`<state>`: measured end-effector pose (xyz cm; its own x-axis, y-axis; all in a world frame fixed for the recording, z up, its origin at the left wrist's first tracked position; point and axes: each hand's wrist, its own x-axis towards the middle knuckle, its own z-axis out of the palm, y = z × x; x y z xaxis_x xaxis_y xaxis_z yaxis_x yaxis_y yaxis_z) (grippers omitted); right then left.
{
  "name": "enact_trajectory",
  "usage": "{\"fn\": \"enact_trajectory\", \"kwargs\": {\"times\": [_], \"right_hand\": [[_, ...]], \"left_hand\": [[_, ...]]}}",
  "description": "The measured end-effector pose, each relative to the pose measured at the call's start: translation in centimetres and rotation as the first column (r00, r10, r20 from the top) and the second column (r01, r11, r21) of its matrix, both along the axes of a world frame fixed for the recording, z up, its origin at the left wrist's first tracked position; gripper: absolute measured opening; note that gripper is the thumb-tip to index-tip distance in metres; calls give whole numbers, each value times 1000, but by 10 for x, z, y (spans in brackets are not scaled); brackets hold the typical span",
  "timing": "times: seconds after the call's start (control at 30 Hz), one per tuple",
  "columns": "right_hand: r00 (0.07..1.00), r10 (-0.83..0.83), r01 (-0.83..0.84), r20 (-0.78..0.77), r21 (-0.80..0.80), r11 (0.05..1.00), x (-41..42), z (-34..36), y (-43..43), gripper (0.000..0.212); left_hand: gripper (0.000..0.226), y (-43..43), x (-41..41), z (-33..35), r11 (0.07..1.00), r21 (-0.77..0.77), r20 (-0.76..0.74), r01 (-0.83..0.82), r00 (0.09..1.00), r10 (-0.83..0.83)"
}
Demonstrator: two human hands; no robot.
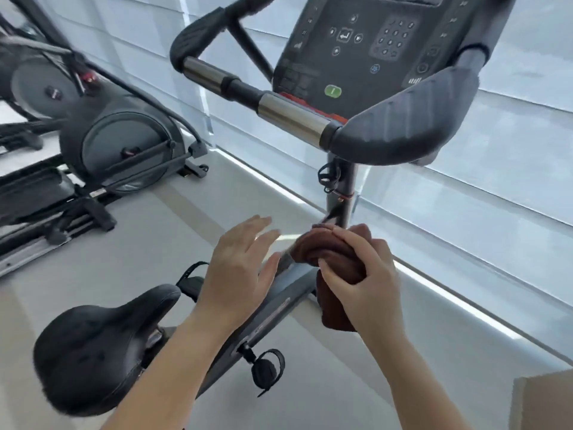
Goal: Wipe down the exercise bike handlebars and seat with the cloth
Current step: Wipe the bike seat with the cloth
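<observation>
Hands hang low in front of the bike: the right hand [369, 274] grips a bunched brown cloth [322, 249], fingers curled round it. The left hand [238, 268] floats just beside it, fingers straight and spread, holding nothing. Black-and-chrome handlebars [291, 116] lie farther off and higher, their long axis running far left to near right. Their broad dark padded grip [403, 119] is nearest the cloth hand, so that hand looks better placed to reach up. A black padded saddle seat [93, 349] sits near left, beside the left forearm.
</observation>
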<state>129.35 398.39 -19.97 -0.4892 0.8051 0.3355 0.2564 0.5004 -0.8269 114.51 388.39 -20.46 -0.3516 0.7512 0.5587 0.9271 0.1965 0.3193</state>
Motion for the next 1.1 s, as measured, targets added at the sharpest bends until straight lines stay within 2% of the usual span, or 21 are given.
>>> {"fn": "enact_trajectory", "kwargs": {"times": [0.17,0.33,0.57,0.67,0.87,1.1], "right_hand": [[975,170,-171,146,-9,985,-8,-25,-28,48],[936,280,-279,212,-36,960,-25,-43,-63,48],[885,342,-358,317,-6,934,-63,-71,-145,48],[867,365,-371,339,-49,927,-80,-82,-191,49],[898,317,-302,306,-96,949,-109,-107,-266,51],[975,148,-111,164,-214,971,-149,-128,-285,49]], "left_hand": [[24,-52,6,-27,987,-45,65,-154,986,157],[24,-108,5,-54,960,-63,99,-273,955,279],[28,-211,-14,-88,917,-138,164,-373,905,393],[29,-259,-29,-99,899,-190,165,-394,890,425],[34,-320,-72,-116,915,-231,133,-332,921,367],[40,-321,-122,-131,936,-295,152,-192,958,245]]}}
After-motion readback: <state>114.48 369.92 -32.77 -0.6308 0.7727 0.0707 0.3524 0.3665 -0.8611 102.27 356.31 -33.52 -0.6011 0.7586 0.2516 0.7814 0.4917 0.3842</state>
